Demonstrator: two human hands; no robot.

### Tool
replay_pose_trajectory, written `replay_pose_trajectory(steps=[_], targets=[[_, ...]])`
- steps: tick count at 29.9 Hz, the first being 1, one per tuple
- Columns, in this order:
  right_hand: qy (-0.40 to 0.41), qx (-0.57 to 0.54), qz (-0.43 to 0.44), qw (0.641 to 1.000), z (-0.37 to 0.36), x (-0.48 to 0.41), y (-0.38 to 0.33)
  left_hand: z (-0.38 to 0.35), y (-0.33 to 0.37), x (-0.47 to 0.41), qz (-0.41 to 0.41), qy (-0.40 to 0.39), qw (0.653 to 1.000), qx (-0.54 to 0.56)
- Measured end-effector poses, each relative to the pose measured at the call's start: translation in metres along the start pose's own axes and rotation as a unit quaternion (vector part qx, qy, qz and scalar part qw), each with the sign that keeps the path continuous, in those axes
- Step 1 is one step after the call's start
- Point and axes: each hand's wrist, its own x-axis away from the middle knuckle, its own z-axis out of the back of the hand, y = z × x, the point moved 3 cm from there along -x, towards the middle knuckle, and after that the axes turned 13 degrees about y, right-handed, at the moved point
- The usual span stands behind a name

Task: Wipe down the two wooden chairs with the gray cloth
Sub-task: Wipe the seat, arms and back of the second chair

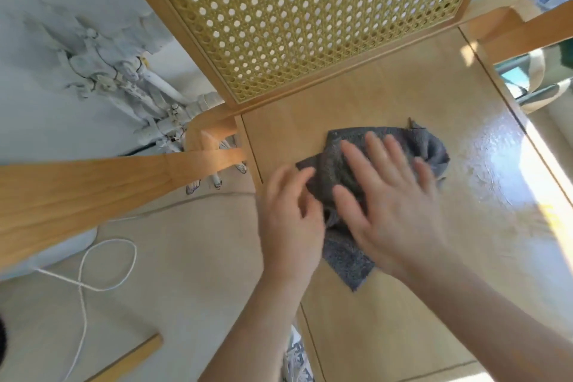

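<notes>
Two bare hands are working a gray cloth (pixel 331 163) over the seat (pixel 403 87) of a wooden chair (pixel 310 85). At eight o'clock in the view, a white cord (pixel 135 254) is lying looped on the pale floor. Above it the left armrest (pixel 93 189) is reaching in from nine o'clock.

Next comes the left hand (pixel 290 214), touching the cloth's nine o'clock edge with bent fingers. It is probably steadying the bunched fabric so it is not sliding off. Motion blur is hiding whether those fingers are pinching it or only resting there.

The cloth is lying crumpled near the middle of the seat, with the cane back (pixel 297 9) rising at twelve o'clock. The right hand (pixel 390 195) is pressing down on it with fingers spread wide and flat, curling round nothing, which suits pushing the fabric across a broad patch.

Toward three o'clock the wood is shining in sunlight, possibly damp, though glare is making that hard to judge. The right armrest (pixel 533 31) is catching light at two o'clock. By this evidence the seat is being wiped, and no second chair is showing plainly.
</notes>
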Motion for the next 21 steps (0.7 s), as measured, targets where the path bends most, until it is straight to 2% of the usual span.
replay_pose_trajectory(steps=[1,3,4,6,7,8,9,11,13,14,15,18,21], targets=[[-0.045,0.039,0.018,0.998,-0.018,0.003,-0.008,0.006,-0.013,0.000,0.036,0.026,0.999,-0.020],[-0.075,0.086,0.050,0.992,-0.045,0.007,-0.016,0.009,-0.033,0.001,0.135,0.064,0.988,-0.030],[-0.077,0.091,0.091,0.989,-0.052,0.010,-0.016,0.007,-0.038,0.003,0.192,0.063,0.979,-0.016],[-0.106,0.084,0.239,0.962,-0.049,0.012,-0.001,-0.006,-0.041,0.011,0.297,0.031,0.954,0.001],[-0.116,0.086,0.292,0.945,-0.041,0.007,0.016,-0.012,-0.040,0.015,0.316,0.013,0.949,-0.019],[-0.119,0.095,0.305,0.940,-0.033,-0.003,0.040,-0.014,-0.039,0.019,0.317,0.011,0.947,-0.051],[-0.117,0.113,0.264,0.951,-0.023,-0.017,0.068,-0.016,-0.037,0.021,0.308,0.019,0.948,-0.079],[-0.082,0.145,0.072,0.983,-0.002,-0.043,0.118,-0.017,-0.031,0.024,0.297,0.037,0.947,-0.114],[-0.030,0.138,-0.107,0.984,-0.002,-0.045,0.112,-0.017,-0.033,0.022,0.302,0.049,0.942,-0.137],[-0.002,0.124,-0.141,0.982,-0.012,-0.036,0.086,-0.017,-0.033,0.021,0.307,0.052,0.939,-0.145],[0.008,0.104,-0.121,0.987,-0.025,-0.021,0.054,-0.017,-0.031,0.021,0.306,0.049,0.939,-0.149],[-0.048,0.040,0.090,0.994,-0.054,0.022,-0.029,-0.014,-0.027,0.019,0.294,0.051,0.942,-0.152],[-0.118,0.033,0.254,0.959,-0.049,0.001,-0.001,-0.017,-0.030,0.019,0.290,0.054,0.940,-0.172]])
